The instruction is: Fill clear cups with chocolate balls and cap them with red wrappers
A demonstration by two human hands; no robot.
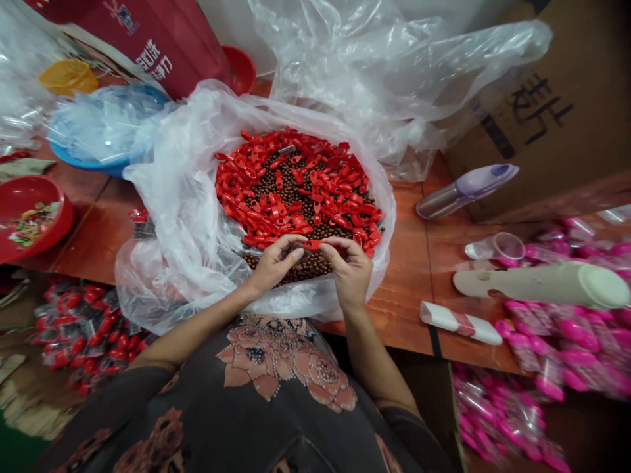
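A small red plastic piece (311, 245) is held level between my two hands. My left hand (277, 263) has its thumb and fingers closed at the left end of it. On the right end, the thumb and forefinger of my right hand (351, 272) pinch it. Just beyond, many similar red plastic pieces (261, 210) lie heaped over small brown balls (320, 264). A crumpled clear plastic bag (170, 217), spread open, surrounds the heap. Among the red pieces rests a small clear packet (286, 150); its contents are too small to make out.
Left stand a red bowl (59, 226) of small coloured bits and a blue basin (64, 152) of clear plastic. Bagged red items (93, 335) lie below the table. A purple-topped bottle (463, 190), a pale green cylindrical object (522, 282), pink packets (576, 335) and a cardboard box (566, 157) are right.
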